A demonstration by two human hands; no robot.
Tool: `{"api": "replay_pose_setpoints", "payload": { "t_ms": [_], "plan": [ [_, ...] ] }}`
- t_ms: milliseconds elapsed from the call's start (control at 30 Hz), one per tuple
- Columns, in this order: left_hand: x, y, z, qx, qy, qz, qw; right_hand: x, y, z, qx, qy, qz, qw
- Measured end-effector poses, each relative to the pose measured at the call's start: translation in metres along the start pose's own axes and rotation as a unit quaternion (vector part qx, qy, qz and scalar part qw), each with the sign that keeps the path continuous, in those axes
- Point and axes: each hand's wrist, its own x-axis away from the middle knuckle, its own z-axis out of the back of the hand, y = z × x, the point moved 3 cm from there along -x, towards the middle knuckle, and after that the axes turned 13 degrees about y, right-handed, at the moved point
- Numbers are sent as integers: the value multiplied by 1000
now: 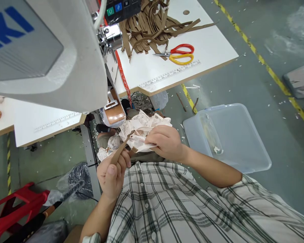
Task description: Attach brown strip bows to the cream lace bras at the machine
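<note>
My left hand [114,173] is closed around a brown fabric strip [120,150], whose narrow end points up and away from the fist. My right hand [166,143] pinches the edge of a white lace garment [140,123] bunched over my lap. A moulded lace cup [114,141] of it hangs to the left, beyond my left hand. Between the two hands a second bit of brown strip [133,150] shows. How the strip and the garment meet is hidden by my fingers and the folds.
A sewing machine [86,67] overhangs the upper left, its copper-coloured plate [115,113] near the garment. On the white table [210,44] lie a pile of brown strips [149,27] and red-and-yellow scissors [181,54]. A clear plastic bin lid [239,135] rests at right; a red stool [20,206] stands lower left.
</note>
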Motion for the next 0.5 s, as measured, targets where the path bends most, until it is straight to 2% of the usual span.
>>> {"api": "replay_pose_setpoints", "payload": {
  "t_ms": [100,167,200,233,300,367,433,500],
  "plan": [
    [-2,3,1,13,5,0,1000,-1,2,-1,-9,-59,-61,996],
    [-10,7,4,26,38,21,999,-2,4,-4,-55,-141,-154,976],
    [-15,8,6,33,65,46,996,-2,4,-6,-104,-192,-214,952],
    [-22,7,8,34,94,78,992,0,3,-9,-166,-244,-279,914],
    [-35,3,13,17,137,148,979,6,-2,-16,-294,-324,-395,808],
    [-47,-5,16,-13,152,203,967,12,-8,-22,-376,-347,-476,716],
    [-55,-15,18,-29,151,238,959,18,-13,-28,-405,-330,-525,672],
    [-59,-23,18,-30,148,257,954,22,-15,-33,-414,-312,-549,656]
  ]
}}
